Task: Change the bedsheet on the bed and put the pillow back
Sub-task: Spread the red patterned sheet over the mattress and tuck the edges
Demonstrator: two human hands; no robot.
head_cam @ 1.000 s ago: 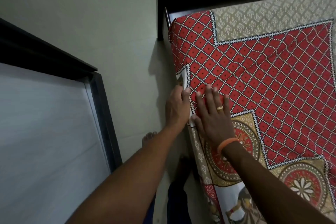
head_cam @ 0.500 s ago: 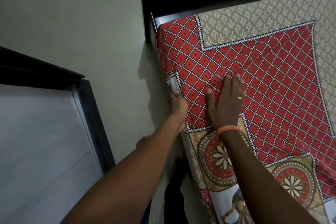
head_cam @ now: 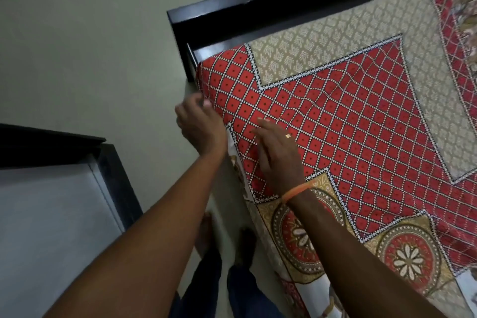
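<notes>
A red lattice and beige patterned bedsheet [head_cam: 348, 124] is spread over the mattress and hangs down its near side. My right hand [head_cam: 278, 152], with a ring and an orange wristband, lies on the sheet close to the mattress edge, fingers straight and blurred. My left hand [head_cam: 198, 124] is at the side of the mattress near the corner. Its fingers are curled against the sheet's edge, and blur hides whether they pinch the cloth. A matching patterned piece [head_cam: 456, 2] lies at the top right; whether it is the pillow is unclear.
The dark wooden bed frame [head_cam: 284, 0] runs along the far end of the mattress. A dark-framed unit with a white panel [head_cam: 51, 214] stands at the left. A narrow strip of pale floor [head_cam: 103, 46] lies between it and the bed, with my feet [head_cam: 206, 230] on it.
Both hands have slid along the mattress edge toward the corner by the frame. My left hand has come up from the side of the mattress and curled.
</notes>
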